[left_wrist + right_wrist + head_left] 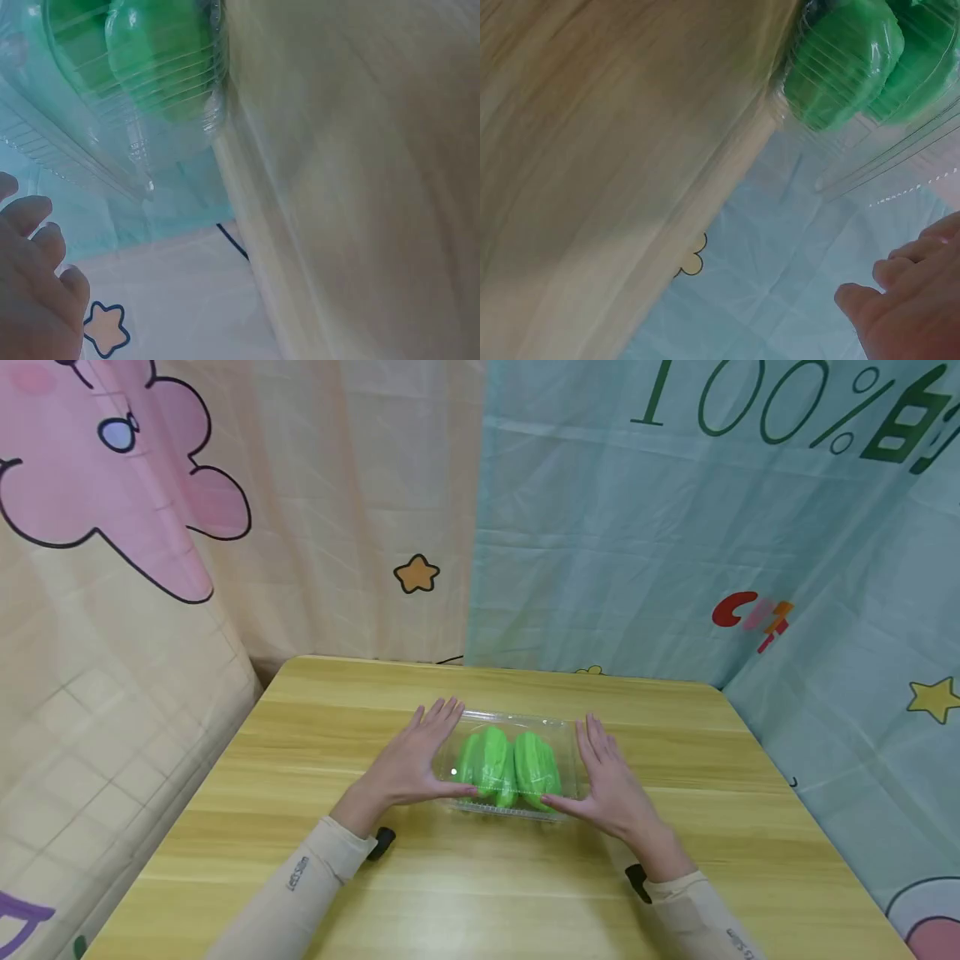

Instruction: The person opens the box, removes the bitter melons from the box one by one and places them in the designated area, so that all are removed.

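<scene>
A clear plastic clamshell box (501,811) sits on the wooden table, between my two hands. Through its lid show several bright green, ridged, elongated pieces (491,760); their kind is not plain. My left hand (420,760) is spread at the box's left side, fingers straight and thumb reaching over the front corner. At the right side my right hand (611,789) mirrors it, fingers extended, thumb over the front right corner. In the left wrist view the straight fingers (45,232) lie beside the box wall (112,161). The right wrist view shows the other end wall (840,169) close to my fingers.
The light wooden table (480,893) has rounded far corners. Printed curtains (337,527) hang behind it and along both sides. A dark strap piece (381,843) shows at my left wrist, and another (637,882) at my right.
</scene>
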Demonstrator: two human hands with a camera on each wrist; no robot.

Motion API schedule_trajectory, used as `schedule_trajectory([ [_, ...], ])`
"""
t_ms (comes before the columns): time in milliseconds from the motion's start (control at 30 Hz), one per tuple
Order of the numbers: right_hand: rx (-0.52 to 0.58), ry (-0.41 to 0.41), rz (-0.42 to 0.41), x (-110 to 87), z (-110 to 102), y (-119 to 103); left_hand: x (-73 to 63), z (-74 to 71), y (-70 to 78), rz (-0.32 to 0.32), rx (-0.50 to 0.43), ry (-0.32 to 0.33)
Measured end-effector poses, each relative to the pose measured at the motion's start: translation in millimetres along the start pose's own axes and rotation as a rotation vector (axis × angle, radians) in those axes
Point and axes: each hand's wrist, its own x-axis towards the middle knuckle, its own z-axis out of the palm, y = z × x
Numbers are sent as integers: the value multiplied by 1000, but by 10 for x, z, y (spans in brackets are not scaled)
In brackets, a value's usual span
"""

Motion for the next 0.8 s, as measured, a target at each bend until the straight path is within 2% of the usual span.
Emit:
schedule_trajectory([
  [133, 86, -41, 42, -16, 45, 45, -31, 36, -27, -38, -93, -30],
  [300, 162, -62, 62, -58, 103, 114, -60, 87, -42, -76, -148, -57],
  [600, 273, -104, 10, -120, 142, 221, -129, 86, -28, -134, -226, -100],
  [800, 392, -172, -8, -141, 125, 224, -199, 77, -15, -154, -265, -154],
])
